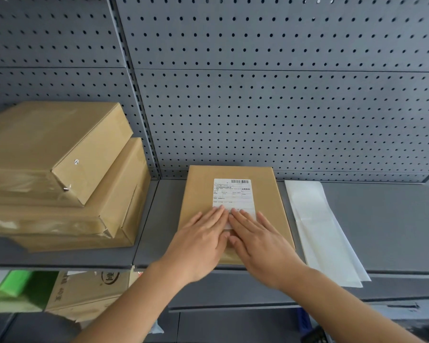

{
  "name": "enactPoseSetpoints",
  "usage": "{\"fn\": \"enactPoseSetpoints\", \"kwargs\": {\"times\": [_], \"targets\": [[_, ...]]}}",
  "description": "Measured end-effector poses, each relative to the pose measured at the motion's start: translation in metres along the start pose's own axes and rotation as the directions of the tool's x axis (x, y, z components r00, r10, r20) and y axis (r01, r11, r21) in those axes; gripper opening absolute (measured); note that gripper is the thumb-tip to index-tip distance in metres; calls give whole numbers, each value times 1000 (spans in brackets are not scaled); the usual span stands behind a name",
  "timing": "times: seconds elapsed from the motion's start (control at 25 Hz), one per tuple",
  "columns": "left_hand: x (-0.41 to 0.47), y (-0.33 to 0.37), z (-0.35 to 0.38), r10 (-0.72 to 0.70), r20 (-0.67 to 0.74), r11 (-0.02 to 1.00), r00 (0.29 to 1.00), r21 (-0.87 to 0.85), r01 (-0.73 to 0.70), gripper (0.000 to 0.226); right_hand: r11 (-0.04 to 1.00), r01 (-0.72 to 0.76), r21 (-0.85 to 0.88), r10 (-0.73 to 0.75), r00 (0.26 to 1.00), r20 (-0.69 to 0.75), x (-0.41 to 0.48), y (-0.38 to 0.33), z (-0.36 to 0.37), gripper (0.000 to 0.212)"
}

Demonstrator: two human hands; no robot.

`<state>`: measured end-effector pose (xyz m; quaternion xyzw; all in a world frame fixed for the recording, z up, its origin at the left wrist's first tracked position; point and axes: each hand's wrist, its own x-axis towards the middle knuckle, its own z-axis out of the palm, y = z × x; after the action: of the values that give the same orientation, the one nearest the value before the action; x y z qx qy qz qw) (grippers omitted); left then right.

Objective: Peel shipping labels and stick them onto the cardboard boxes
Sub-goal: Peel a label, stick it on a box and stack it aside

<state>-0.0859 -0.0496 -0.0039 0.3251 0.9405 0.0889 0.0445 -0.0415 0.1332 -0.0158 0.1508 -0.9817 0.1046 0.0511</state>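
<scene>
Box: a flat brown cardboard box [198, 194] lies on the grey shelf [394, 219], its far edge against the pegboard wall [282, 107], between a stack at the left and pale sheets at the right
Label: a white shipping label [233, 194] with a barcode along its top and printed lines below lies flat on the box's top face, a little right of the middle; its lower part is covered by fingertips
Left hand: the left hand [201, 241] lies palm down on the near half of the box, fingers straight and close together, tips pressing the label's lower left part; it grips nothing
Right hand: the right hand [260, 243] lies palm down beside it, fingers straight and slightly fanned, tips on the label's lower right part; the two index fingers meet in the middle
Stack: larger brown boxes [60, 169] sealed with clear tape are piled at the left of the shelf, the top one skewed
Sheets: translucent white backing sheets [317, 224] lie just right of the box, their near end overhanging the shelf's front edge
Below: a printed carton [84, 293] and a blurred green thing [15, 285] sit on a lower level
</scene>
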Motion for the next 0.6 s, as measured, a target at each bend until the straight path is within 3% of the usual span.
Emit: {"fn": "enactPoseSetpoints", "kwargs": {"times": [0.16,0.4,0.52,0.6], "targets": [[-10,-8,2,-29,5,999,1000,16,29,81,998,-29,-60,30,1000,9,-12,11,4,62],[-28,-33,-2,-171,10,985,985,-5,171,60,992,-129,-17,129,992,-14,-32,36,-1,64],[-35,-42,1,-287,-7,941,958,-190,281,66,955,-268,126,274,961,-31,-39,46,-8,66],[-40,-39,4,-407,25,818,913,-436,376,72,817,-430,384,439,896,70,-41,50,-9,67]]}}
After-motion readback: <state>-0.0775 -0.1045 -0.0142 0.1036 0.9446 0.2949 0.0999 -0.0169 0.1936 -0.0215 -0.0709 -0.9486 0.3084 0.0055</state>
